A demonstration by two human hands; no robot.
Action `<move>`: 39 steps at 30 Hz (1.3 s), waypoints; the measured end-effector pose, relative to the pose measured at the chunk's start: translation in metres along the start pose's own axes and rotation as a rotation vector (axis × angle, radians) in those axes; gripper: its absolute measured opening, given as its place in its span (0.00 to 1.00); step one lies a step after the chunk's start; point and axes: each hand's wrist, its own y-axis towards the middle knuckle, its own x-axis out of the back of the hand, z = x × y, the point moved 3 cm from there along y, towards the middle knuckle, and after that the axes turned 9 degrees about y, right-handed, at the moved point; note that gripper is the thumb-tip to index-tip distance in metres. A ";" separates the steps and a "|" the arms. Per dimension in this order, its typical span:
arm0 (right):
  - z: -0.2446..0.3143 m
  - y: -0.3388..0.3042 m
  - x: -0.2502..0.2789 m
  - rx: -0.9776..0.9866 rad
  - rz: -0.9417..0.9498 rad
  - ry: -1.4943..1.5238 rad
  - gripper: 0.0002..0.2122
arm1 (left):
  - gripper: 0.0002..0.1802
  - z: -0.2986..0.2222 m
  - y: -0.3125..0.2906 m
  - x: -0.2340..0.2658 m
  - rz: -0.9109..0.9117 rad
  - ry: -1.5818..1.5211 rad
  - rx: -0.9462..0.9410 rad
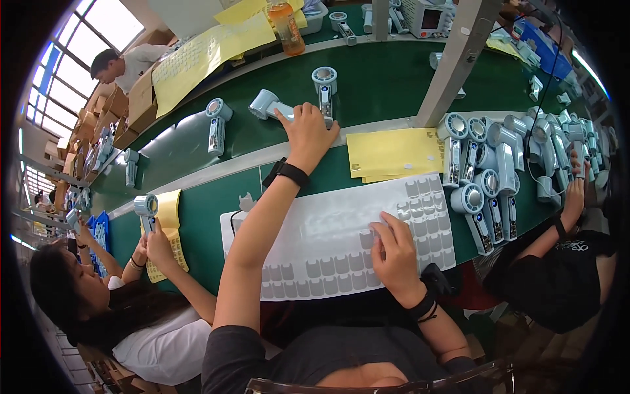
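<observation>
My left hand [310, 134] reaches over the green bench, closed around the handle of a pale blue handheld fan [266, 104] that lies tilted with its round head to the left. Just beyond my fingers another handheld fan [324, 80] lies with its ringed head away from me; my hand covers the lower end of its handle. My right hand [396, 257] rests on a white sheet of grey stickers [315, 223], fingers bent and apart. Beside its thumb and index fingertip is one grey sticker [365, 240]. Bare white backing shows across much of the sheet's middle and left.
Many handheld fans [502, 157] are heaped on the right, near a co-worker's hand [575, 190]. Yellow sheets [390, 154] lie beyond the sticker sheet. A grey post [453, 72] rises behind them. On the left, another co-worker holds a fan [146, 207]. An orange bottle [286, 27] stands far back.
</observation>
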 end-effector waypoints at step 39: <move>0.020 0.089 0.033 -0.534 -0.007 1.087 0.19 | 0.36 -0.032 -0.127 0.097 -0.378 -0.933 -0.427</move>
